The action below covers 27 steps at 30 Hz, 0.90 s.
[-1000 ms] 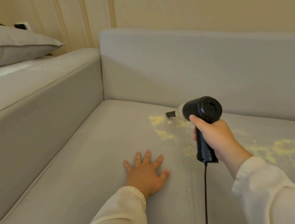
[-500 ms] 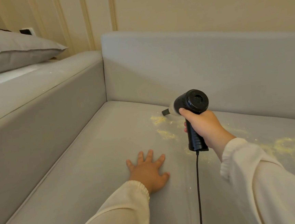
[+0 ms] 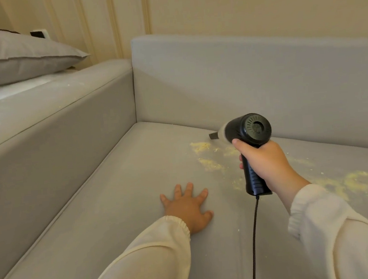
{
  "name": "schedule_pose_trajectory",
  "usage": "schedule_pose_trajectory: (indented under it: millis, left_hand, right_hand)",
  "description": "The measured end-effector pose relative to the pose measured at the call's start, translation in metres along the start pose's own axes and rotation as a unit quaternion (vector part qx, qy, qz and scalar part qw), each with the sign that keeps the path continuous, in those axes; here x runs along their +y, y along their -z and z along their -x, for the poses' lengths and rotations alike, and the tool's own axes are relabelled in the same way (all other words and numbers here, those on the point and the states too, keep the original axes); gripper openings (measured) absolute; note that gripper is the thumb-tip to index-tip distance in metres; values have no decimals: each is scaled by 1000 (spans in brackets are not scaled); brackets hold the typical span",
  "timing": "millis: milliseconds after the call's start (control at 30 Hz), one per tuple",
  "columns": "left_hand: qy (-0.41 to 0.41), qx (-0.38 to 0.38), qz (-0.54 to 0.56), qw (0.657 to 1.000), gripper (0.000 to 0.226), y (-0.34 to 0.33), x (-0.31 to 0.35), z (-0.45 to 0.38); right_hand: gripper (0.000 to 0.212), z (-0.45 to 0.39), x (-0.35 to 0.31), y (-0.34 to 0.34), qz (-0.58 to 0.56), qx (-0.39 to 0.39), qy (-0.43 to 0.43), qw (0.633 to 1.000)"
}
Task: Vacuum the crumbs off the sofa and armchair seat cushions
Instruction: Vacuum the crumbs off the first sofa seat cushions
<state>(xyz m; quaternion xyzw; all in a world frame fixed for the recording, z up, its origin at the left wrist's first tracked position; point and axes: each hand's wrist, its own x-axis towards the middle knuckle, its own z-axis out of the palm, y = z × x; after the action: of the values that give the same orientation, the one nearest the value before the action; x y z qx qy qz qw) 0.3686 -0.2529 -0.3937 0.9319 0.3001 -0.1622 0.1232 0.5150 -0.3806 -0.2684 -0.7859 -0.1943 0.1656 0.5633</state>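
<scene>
Fingers [image 3: 250, 155] of the right hand [image 3: 267, 165] curl round the black grip of the handheld vacuum [image 3: 248, 138], thumb up against the round motor housing, in the centre right of the frame. Compared with half a second ago the vacuum sits a little further up and right relative to the crumbs, its small dark nozzle [image 3: 212, 135] now close to the seam where the seat cushion [image 3: 117, 200] meets the backrest [image 3: 240, 78], just above the nearest patch of crumbs; whether the nozzle touches the fabric cannot be told. The left hand [image 3: 188, 208] lies as before, palm down on the seat cushion at lower centre, its fingers straight and spread, holding nothing. Yellow crumbs [image 3: 201, 146] lie in small patches left of the vacuum's grip and just below the nozzle, and a larger scatter [image 3: 365, 184] spreads across the cushion at the right edge, beyond the right wrist. A black cord [image 3: 254, 233] hangs from the bottom of the grip down to the lower edge of the frame. Both sleeves are cream. At upper left a grey pillow [image 3: 15, 58] rests beyond the sofa's armrest [image 3: 42, 102], which carries a few specks of crumbs.
</scene>
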Motion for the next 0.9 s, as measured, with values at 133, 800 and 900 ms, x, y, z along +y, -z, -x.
schedule_pose_trajectory:
  millis: [133,800,900]
  left_hand:
    - [1,-1,-2,1000,73,-1,-1,1]
    - [0,-1,-18,1000,74,-3,0,0]
    - [0,-4,-17,1000,73,-3,0,-1]
  right_hand:
    - [23,13,5,8,-33,-8,-26,999]
    - [30,21,0,-26,-20,-70,-9,997]
    - [31,23,0,-27,-17,-69,-10,997]
